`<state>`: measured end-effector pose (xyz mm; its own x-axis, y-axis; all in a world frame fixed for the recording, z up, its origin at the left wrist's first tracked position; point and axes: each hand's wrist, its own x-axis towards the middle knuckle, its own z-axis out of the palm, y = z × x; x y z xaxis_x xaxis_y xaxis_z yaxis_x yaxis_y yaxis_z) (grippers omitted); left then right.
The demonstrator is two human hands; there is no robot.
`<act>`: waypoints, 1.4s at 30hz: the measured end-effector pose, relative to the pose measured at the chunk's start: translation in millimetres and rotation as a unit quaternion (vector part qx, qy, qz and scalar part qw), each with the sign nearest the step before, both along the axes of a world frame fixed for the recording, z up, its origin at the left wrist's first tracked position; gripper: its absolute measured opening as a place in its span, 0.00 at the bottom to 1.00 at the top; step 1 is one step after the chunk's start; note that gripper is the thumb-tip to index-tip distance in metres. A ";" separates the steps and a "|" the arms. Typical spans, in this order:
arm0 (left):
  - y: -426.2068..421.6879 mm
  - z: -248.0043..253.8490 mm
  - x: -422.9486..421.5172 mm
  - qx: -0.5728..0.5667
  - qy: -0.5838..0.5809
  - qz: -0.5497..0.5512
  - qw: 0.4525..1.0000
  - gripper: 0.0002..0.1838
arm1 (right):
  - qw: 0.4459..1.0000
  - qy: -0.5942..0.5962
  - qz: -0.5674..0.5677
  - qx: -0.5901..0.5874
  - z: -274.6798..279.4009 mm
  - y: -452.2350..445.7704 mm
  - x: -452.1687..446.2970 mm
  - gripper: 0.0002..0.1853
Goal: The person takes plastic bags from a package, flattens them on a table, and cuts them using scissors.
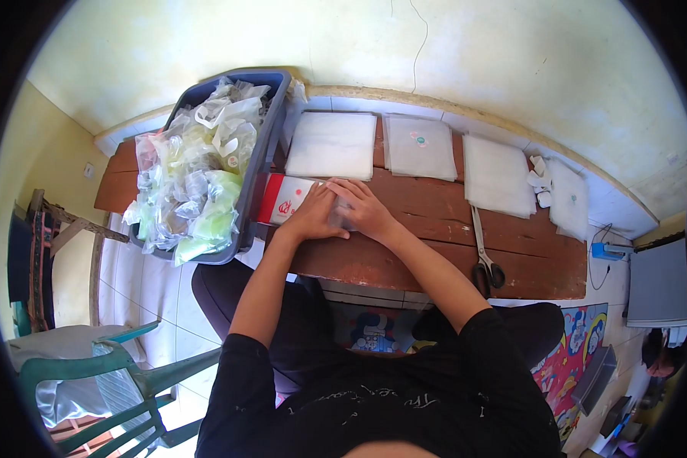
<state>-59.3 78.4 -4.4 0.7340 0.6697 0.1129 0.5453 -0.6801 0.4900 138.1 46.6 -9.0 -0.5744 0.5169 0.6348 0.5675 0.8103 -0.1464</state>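
Observation:
A flat red and white printed packet (284, 200) lies near the table's front edge, beside the grey bin. My left hand (317, 216) rests on its right part, with the fingers extended and the thumb pointing right. Over the left fingertips lies my right hand (364, 208), its fingers stretched out flat. A bit of clear plastic (345, 217) shows between the two hands; the rest of it is covered by them. I cannot make out whether it belongs to the packet.
Left on the brown wooden table (424, 206) stands a grey bin (282, 88) heaped with plastic bags (198, 168). Stacks of clear plastic sheets (332, 145) line the back. Black-handled scissors (481, 248) lie right of my hands. Crumpled white scraps (540, 182) sit between the right-hand stacks.

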 end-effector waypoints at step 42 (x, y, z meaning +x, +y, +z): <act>-8.7 12.3 9.1 0.027 0.024 0.029 0.999 0.36 | 0.661 0.645 -0.190 -0.333 -19.3 -72.9 104.5 0.06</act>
<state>-50.3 69.7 7.9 0.7001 0.7046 0.1158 0.6056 -0.6719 0.4265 242.6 -26.3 -28.3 0.4751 0.8794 0.0290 -0.2327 0.1574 -0.9597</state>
